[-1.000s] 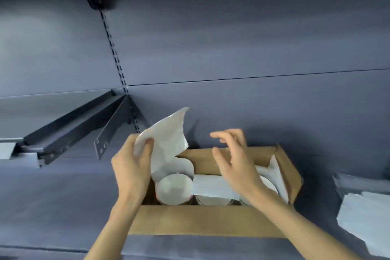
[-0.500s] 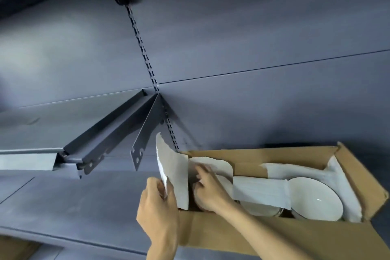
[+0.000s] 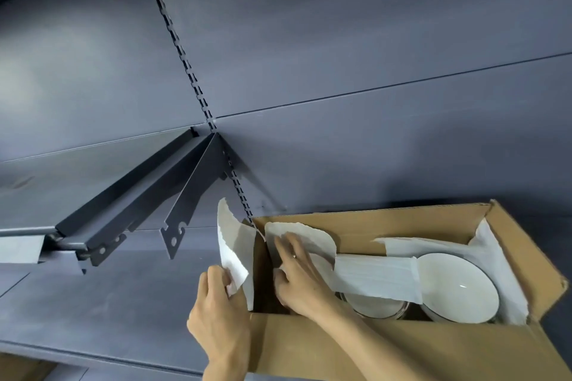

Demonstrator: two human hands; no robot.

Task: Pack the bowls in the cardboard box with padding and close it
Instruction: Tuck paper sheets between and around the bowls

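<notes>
The left hand [image 3: 221, 315] pinches the lower edge of a sheet of white paper [image 3: 232, 244] between thumb and fingers and holds it upright against the left end of the cardboard box [image 3: 387, 349], most likely so it lines that wall and cushions the bowl beside it. The right hand [image 3: 298, 272] reaches into the same end with its fingers spread flat, pressing on a second paper sheet [image 3: 305, 237] that lies over what looks like a bowl, which is mostly hidden under the hand; the pressure seems meant to tuck the padding down around it. Further right a folded strip of paper [image 3: 376, 277] lies across a middle bowl [image 3: 376, 308], and an uncovered white bowl [image 3: 458, 286] sits at the right end with more paper [image 3: 498, 260] banked against the box wall behind it. The box stands on a dark shelf [image 3: 108, 303] with its flaps open, so closing is not yet begun. A metal bracket [image 3: 198, 192] juts from the back wall above
</notes>
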